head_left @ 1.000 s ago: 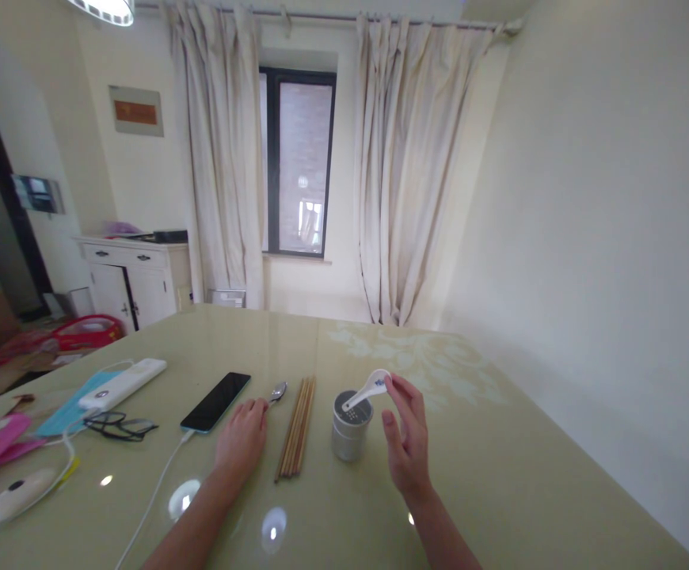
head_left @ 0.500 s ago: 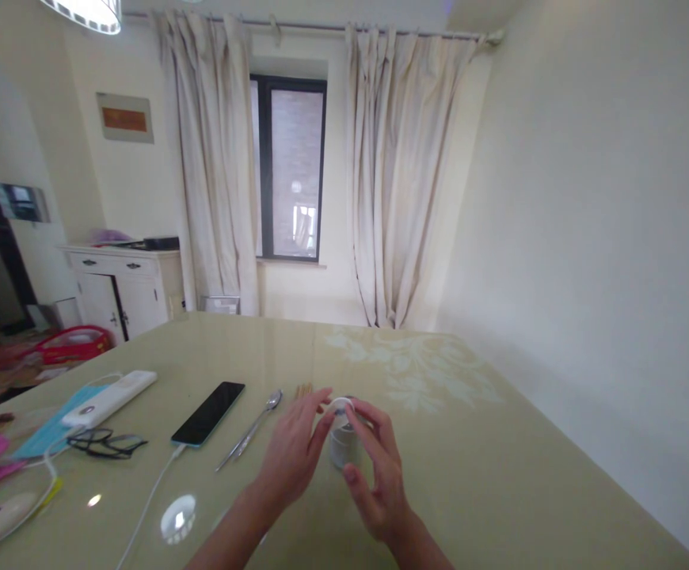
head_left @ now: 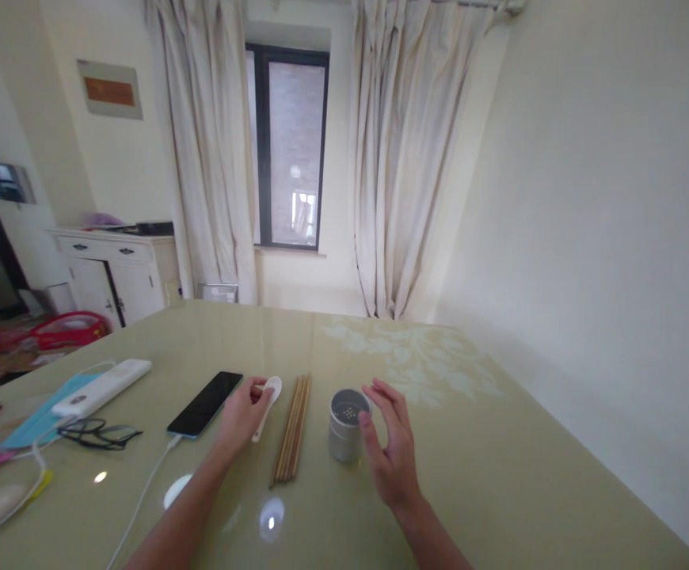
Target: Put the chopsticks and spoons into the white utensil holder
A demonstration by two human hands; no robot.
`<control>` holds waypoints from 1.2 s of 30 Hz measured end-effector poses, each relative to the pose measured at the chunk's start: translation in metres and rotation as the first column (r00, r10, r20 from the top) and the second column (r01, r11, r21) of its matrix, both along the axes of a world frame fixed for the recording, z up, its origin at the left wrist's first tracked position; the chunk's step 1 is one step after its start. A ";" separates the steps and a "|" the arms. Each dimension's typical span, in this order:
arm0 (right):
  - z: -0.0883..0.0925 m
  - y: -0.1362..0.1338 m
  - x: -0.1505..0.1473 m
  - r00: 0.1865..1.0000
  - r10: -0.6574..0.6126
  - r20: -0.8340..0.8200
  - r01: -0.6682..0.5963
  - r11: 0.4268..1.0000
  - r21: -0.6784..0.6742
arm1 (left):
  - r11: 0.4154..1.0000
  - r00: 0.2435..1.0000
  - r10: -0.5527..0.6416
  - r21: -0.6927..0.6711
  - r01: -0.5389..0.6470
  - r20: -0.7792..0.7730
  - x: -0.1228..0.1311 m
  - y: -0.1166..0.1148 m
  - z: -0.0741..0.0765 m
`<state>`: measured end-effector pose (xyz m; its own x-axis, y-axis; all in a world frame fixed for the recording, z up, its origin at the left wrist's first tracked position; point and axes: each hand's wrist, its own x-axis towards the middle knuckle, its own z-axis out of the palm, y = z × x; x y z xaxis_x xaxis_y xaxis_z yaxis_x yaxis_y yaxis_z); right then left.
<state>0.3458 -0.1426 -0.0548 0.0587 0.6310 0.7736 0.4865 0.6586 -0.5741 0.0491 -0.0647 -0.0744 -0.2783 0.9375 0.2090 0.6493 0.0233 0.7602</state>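
My left hand point(head_left: 243, 412) grips a white spoon point(head_left: 274, 385) by its bowl end, its handle pointing down toward the table. Just right of the spoon, several wooden chopsticks point(head_left: 292, 431) lie side by side. A grey cylindrical holder point(head_left: 345, 439) stands upright right of them, with small holes visible inside. Beside its right side is my right hand point(head_left: 390, 443), fingers apart and holding nothing; the thumb is at the rim, and whether it touches cannot be made out. The metal spoon seen earlier is hidden from view.
A black phone point(head_left: 205, 404) with a white cable lies left of my left hand. Farther left are glasses point(head_left: 100, 433), a white power strip point(head_left: 104, 388), a blue mask point(head_left: 53, 412) and pink items. The glossy table point(head_left: 499, 475) extends to the right.
My left hand has moved left from the holder, with the white spoon now in it. My right hand has shifted slightly right, uncovering the holder's top. The chopsticks are now in full view.
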 end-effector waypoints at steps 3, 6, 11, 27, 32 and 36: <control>-0.001 0.004 0.004 0.999 -0.034 -0.018 0.034 0.999 -0.008 | 0.999 0.994 0.019 -0.048 -0.025 -0.112 0.004 -0.002 0.003; -0.005 0.008 0.006 0.999 -0.046 -0.019 0.045 0.998 -0.040 | 0.996 0.982 0.063 -0.056 -0.074 -0.180 0.009 0.001 0.004; -0.014 0.015 0.006 0.998 -0.056 -0.026 0.053 0.994 -0.100 | 0.994 0.962 0.078 -0.052 -0.094 -0.262 0.008 0.008 -0.003; -0.039 0.024 0.006 0.981 0.178 -0.072 -0.192 0.880 -0.435 | 0.998 0.888 0.069 0.021 -0.066 -0.455 0.011 0.007 -0.012; -0.024 0.018 -0.008 0.964 0.245 -0.102 -0.265 0.858 -0.441 | 0.996 0.795 0.054 -0.026 -0.088 -0.604 0.014 -0.004 -0.012; -0.018 0.017 -0.021 0.954 0.268 -0.137 -0.301 0.842 -0.448 | 0.987 0.766 -0.037 -0.145 -0.073 -0.642 0.009 -0.014 -0.014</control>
<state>0.3249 -0.1254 -0.0731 -0.1377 0.9093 0.3927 0.2686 0.4159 -0.8689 0.0580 -0.0783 -0.0880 -0.1483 0.9685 0.2000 0.9812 0.1190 0.1517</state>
